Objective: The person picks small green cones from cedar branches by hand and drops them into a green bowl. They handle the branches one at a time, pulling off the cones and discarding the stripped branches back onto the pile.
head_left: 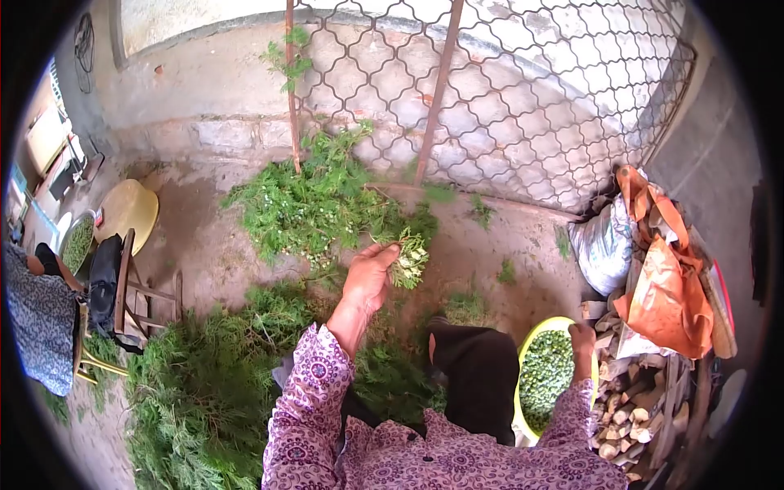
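My left hand (367, 280) is closed on a small evergreen sprig (410, 261), light green with pale clustered tips. It is held out in front of me, above the ground. Behind it lies a leafy heap of cut evergreen branches (302, 204) with pale berry-like dots. At my right side a yellow basin (520, 400) holds many small green pieces (545, 371). My right hand (582, 343) is closed on the basin's right rim, its fingertips partly hidden.
More green branches (204, 400) spread to my left. Another person (37, 318) sits at far left, near a wooden chair (135, 294), a basin of green pieces (77, 243) and a tan tub (131, 214). Stacked firewood (629, 416), a white sack (604, 245) and metal lattice (506, 106) border the right and back.
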Demonstrator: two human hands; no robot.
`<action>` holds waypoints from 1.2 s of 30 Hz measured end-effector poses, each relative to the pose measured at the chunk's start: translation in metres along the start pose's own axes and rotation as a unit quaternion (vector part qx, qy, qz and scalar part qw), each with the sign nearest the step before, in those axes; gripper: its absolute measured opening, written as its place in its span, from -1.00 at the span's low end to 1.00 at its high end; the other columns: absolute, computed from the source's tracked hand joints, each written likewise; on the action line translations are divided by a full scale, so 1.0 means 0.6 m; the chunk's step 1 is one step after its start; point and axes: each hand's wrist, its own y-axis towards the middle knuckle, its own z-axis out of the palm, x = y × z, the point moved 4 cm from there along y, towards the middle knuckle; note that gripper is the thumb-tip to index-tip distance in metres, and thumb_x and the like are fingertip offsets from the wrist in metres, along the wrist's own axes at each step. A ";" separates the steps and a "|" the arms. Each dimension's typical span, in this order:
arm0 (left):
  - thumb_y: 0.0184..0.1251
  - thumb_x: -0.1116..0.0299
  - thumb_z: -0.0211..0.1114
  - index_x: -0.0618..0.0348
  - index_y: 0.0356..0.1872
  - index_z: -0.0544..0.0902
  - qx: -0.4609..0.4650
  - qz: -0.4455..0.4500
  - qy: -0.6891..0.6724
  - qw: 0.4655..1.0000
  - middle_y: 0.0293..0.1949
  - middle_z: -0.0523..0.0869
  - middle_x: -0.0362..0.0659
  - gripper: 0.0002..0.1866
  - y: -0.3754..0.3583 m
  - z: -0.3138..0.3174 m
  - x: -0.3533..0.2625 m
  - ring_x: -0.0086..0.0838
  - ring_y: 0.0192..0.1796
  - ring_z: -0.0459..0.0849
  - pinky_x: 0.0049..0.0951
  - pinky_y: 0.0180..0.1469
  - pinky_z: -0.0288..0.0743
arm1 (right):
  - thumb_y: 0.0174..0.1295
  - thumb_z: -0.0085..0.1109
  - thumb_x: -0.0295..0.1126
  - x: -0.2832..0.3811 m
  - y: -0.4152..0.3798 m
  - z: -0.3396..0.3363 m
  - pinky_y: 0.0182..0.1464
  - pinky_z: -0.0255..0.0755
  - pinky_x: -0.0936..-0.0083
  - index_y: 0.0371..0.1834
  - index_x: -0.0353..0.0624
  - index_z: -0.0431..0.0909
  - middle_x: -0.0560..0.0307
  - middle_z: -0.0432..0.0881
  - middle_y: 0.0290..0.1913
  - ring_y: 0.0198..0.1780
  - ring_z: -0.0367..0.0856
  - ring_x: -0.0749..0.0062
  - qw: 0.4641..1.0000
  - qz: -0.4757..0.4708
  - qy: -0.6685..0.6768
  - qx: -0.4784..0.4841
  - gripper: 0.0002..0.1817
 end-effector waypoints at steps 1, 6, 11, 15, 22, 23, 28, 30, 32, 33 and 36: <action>0.14 0.48 0.21 0.36 -0.17 0.52 -0.004 0.001 0.014 1.000 -0.29 0.60 -0.18 -0.76 0.001 -0.001 0.001 -0.57 -0.24 0.50 -0.61 -0.17 0.35 | -0.04 0.11 -0.25 0.054 0.001 0.010 -0.21 0.40 0.37 -0.34 -0.27 0.59 -0.10 0.61 -0.36 -0.30 0.59 0.16 0.996 -0.043 0.070 -0.041 -0.70; 0.14 0.43 0.21 0.32 -0.22 0.57 -0.024 -0.001 0.102 0.995 -0.34 0.60 -0.24 -0.79 -0.001 0.000 -0.004 -0.63 -0.33 0.48 -0.62 -0.25 0.33 | 0.02 0.18 -0.38 0.377 -0.037 0.051 -0.30 0.40 0.61 -0.31 -0.28 0.56 0.14 0.59 -0.45 -0.36 0.51 0.59 0.934 -0.183 0.291 0.100 -0.79; 0.15 0.45 0.18 0.31 -0.26 0.58 -0.011 0.058 0.131 0.990 -0.38 0.61 -0.25 -0.83 0.005 -0.001 -0.013 -0.65 -0.34 0.48 -0.63 -0.25 0.35 | -0.01 0.28 -0.39 0.589 -0.115 0.090 -0.16 0.41 0.61 -0.13 -0.27 0.44 0.19 0.52 -0.22 -0.23 0.48 0.60 0.824 -0.297 0.393 0.281 -0.63; 0.17 0.48 0.15 0.32 -0.26 0.58 -0.010 0.081 0.133 0.988 -0.38 0.61 -0.24 -0.84 0.003 0.013 -0.023 -0.65 -0.39 0.49 -0.63 -0.29 0.38 | -0.05 0.31 -0.42 0.645 -0.130 0.125 -0.14 0.40 0.60 -0.15 -0.26 0.41 0.18 0.50 -0.20 -0.21 0.47 0.57 0.786 -0.340 0.425 0.292 -0.61; 0.17 0.48 0.14 0.32 -0.25 0.57 -0.003 0.065 0.168 0.984 -0.37 0.61 -0.24 -0.83 0.015 0.020 -0.007 -0.65 -0.35 0.48 -0.63 -0.27 0.37 | 0.01 0.23 -0.53 0.639 -0.118 0.152 -0.30 0.39 0.74 -0.24 -0.26 0.37 0.25 0.44 -0.32 -0.31 0.43 0.72 0.691 -0.244 0.588 0.343 -0.73; 0.17 0.47 0.14 0.32 -0.25 0.57 -0.005 0.062 0.162 0.985 -0.37 0.61 -0.24 -0.83 0.017 0.020 -0.003 -0.65 -0.35 0.48 -0.63 -0.27 0.37 | 0.03 0.21 -0.55 0.631 -0.113 0.157 -0.32 0.38 0.76 -0.26 -0.26 0.37 0.27 0.43 -0.33 -0.34 0.41 0.75 0.699 -0.252 0.576 0.341 -0.76; 0.17 0.47 0.15 0.31 -0.24 0.57 -0.010 0.044 0.184 0.982 -0.37 0.61 -0.24 -0.83 0.026 0.028 0.015 -0.64 -0.33 0.48 -0.63 -0.24 0.36 | 0.04 0.19 -0.55 0.614 -0.101 0.150 -0.41 0.32 0.79 -0.32 -0.26 0.38 0.33 0.41 -0.39 -0.41 0.35 0.81 0.718 -0.261 0.561 0.318 -0.81; 0.17 0.42 0.19 0.27 -0.26 0.58 0.017 0.050 0.153 0.987 -0.39 0.61 -0.28 -0.83 0.034 0.034 0.029 -0.69 -0.39 0.46 -0.66 -0.35 0.35 | 0.04 0.20 -0.55 0.604 -0.092 0.141 -0.47 0.24 0.81 -0.37 -0.24 0.39 0.39 0.40 -0.46 -0.46 0.31 0.85 0.735 -0.265 0.549 0.297 -0.84; 0.16 0.40 0.21 0.25 -0.28 0.59 -0.001 0.021 0.169 0.985 -0.40 0.60 -0.31 -0.84 0.031 0.041 0.035 -0.72 -0.43 0.44 -0.68 -0.42 0.31 | 0.04 0.20 -0.54 0.594 -0.083 0.133 -0.49 0.19 0.82 -0.38 -0.22 0.40 0.42 0.39 -0.49 -0.48 0.28 0.87 0.741 -0.256 0.548 0.292 -0.85; 0.15 0.38 0.23 0.22 -0.29 0.59 -0.021 -0.004 0.183 0.983 -0.42 0.60 -0.33 -0.84 0.029 0.043 0.038 -0.76 -0.47 0.42 -0.70 -0.49 0.28 | 0.04 0.20 -0.54 0.590 -0.080 0.131 -0.51 0.14 0.83 -0.40 -0.21 0.40 0.44 0.38 -0.51 -0.50 0.26 0.88 0.745 -0.251 0.545 0.290 -0.85; 0.15 0.36 0.25 0.20 -0.33 0.60 -0.026 0.011 0.175 0.984 -0.45 0.59 -0.37 -0.86 0.031 0.053 0.045 -0.80 -0.53 0.37 -0.71 -0.58 0.20 | 0.02 0.20 -0.54 0.584 -0.074 0.129 -0.52 0.11 0.83 -0.42 -0.19 0.41 0.46 0.37 -0.53 -0.52 0.23 0.89 0.734 -0.242 0.569 0.281 -0.87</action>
